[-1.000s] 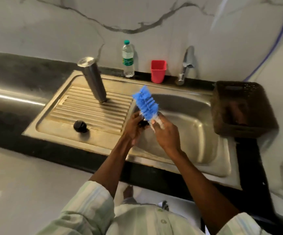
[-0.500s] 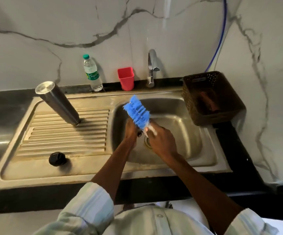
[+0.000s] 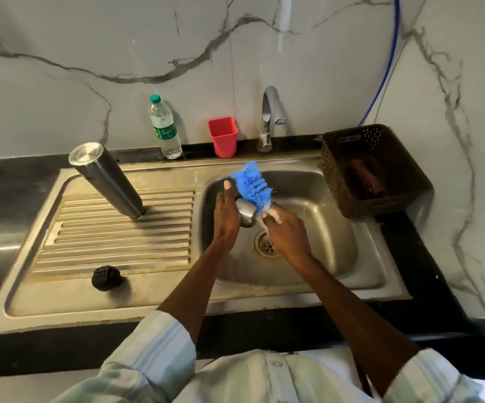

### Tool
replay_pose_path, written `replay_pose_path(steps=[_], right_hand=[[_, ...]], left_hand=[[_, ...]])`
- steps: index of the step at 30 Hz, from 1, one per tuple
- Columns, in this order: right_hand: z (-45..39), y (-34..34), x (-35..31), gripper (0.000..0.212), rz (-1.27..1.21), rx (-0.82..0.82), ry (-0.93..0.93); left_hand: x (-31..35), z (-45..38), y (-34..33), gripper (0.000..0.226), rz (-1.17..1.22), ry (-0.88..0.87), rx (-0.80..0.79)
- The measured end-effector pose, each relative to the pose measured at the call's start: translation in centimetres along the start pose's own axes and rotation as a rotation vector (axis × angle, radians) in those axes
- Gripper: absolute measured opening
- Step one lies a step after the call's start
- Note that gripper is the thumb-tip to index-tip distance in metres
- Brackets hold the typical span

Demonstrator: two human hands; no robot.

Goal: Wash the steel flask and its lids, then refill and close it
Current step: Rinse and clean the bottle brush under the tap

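Over the sink basin (image 3: 331, 228) my left hand (image 3: 226, 214) holds a small steel lid (image 3: 246, 214). My right hand (image 3: 286, 237) grips the handle of a blue bristle brush (image 3: 251, 184), whose head lies against the lid. The steel flask (image 3: 107, 179) stands upside down and leaning on the ribbed drainboard (image 3: 113, 228). A black inner lid (image 3: 106, 277) sits near the drainboard's front edge.
A water bottle (image 3: 164, 128), a red cup (image 3: 223, 136) and the tap (image 3: 269, 117) stand along the back wall. A dark perforated basket (image 3: 372, 170) sits right of the basin. The drain (image 3: 268, 245) is below my hands.
The view has swung right and closer over the basin. My hands with brush and lid stay together above the drain, and the steel lid now shows more clearly.
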State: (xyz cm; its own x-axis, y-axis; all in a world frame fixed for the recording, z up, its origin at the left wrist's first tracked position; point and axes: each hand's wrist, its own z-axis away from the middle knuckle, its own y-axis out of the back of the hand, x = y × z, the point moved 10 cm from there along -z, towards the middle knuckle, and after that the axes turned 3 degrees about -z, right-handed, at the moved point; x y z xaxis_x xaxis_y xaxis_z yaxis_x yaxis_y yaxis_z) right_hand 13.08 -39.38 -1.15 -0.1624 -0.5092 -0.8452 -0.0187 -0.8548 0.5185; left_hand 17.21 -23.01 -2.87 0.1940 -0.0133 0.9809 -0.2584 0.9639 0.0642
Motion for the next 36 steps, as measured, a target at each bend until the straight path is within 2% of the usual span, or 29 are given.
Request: replay_pose_path(steps=[3,5,7,11,14,16,19,23,27,32,36], right_hand=[[0.5,-0.7,-1.0,0.038,0.004,-0.018,0.089],[-1.0,-0.4,-0.1,0.037,0.001,-0.007,0.024],[-1.5,-0.5,0.0,0.036,0.042,0.002,0.017],[-0.1,-1.7,-0.9,0.042,0.088,-0.006,0.119],[-2.2,-1.2,0.6,0.031,0.002,-0.01,-0.011],[-2.1,-1.5,-0.4,0.03,0.03,-0.03,0.04],[-0.7,-2.4,-2.0,0.039,0.059,-0.047,0.159],[-2.8,-2.2,-0.4,0.021,-0.147,-0.046,-0.075],[-2.1,-3.3,-2.4,0.032,-0.044,-0.084,0.068],[-3.7,-3.5,0.8,0.016,-0.232,-0.125,-0.2],[-2.3,-3.8,0.9,0.013,-0.485,-0.045,-0.242]], left_hand=[[0.1,-0.4,0.6,0.041,0.01,-0.024,-0.016],[0.1,0.1,0.4,0.045,0.01,-0.026,-0.012],[0.0,0.4,0.9,0.043,0.042,-0.017,0.034],[0.5,-0.4,2.2,0.028,0.133,-0.031,0.14],[0.5,-0.2,1.7,0.027,0.143,-0.026,0.141],[0.1,-0.5,2.0,0.027,0.179,-0.031,0.127],[-0.2,-0.8,2.4,0.033,0.207,-0.032,0.122],[-1.4,-0.9,2.5,0.046,0.254,0.088,0.19],[-1.3,-1.3,3.3,0.04,0.241,0.065,0.209],[-1.0,-1.6,2.9,0.048,0.365,0.145,0.218],[0.3,-2.6,3.1,0.044,0.337,0.133,0.278]])
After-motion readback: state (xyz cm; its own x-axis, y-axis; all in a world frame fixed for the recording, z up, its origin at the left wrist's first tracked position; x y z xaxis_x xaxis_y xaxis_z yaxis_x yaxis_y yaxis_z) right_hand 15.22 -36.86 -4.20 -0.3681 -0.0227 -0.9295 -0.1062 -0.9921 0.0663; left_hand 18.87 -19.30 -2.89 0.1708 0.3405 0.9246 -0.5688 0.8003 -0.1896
